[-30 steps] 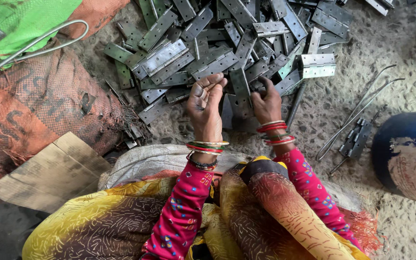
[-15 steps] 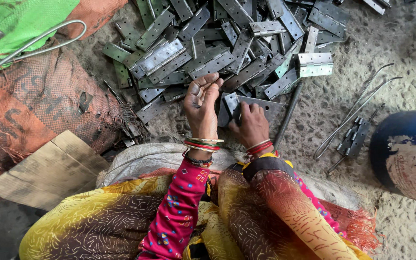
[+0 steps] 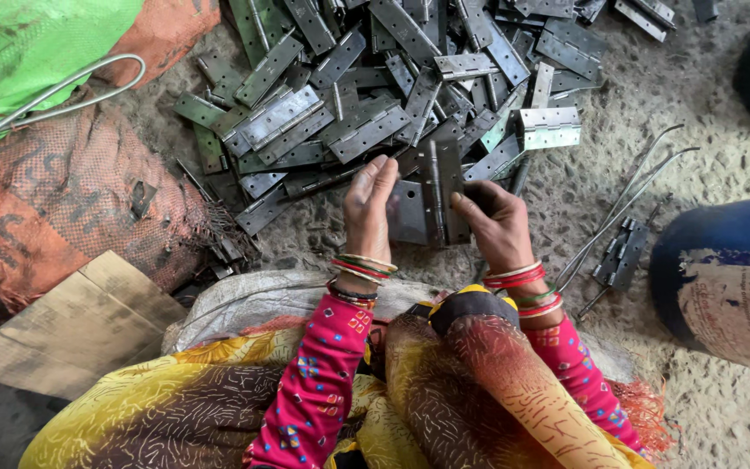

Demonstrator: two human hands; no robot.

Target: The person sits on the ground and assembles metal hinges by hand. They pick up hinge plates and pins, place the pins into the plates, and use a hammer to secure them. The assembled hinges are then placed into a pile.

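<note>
A grey metal hinge [image 3: 438, 193] stands on end between my hands, its leaves spread. My right hand [image 3: 498, 223] grips its right leaf with the thumb on top. My left hand [image 3: 368, 207] is flat against its left leaf, fingers straight and pressed together. Both wrists wear red and gold bangles. Just beyond the hands lies a large pile of metal hinges [image 3: 375, 95] on the rough sandy ground.
An orange mesh sack [image 3: 54, 208] and green cloth [image 3: 28, 43] with a bent wire lie left. A cardboard piece [image 3: 71, 326] sits lower left. Thin metal rods [image 3: 627, 204] and a small hinge lie right, by a blue drum [image 3: 722, 269].
My right hand has drawn a hinge out of the pile and brought it upright between both hands. My left hand has straightened from a pinch to lie flat against it.
</note>
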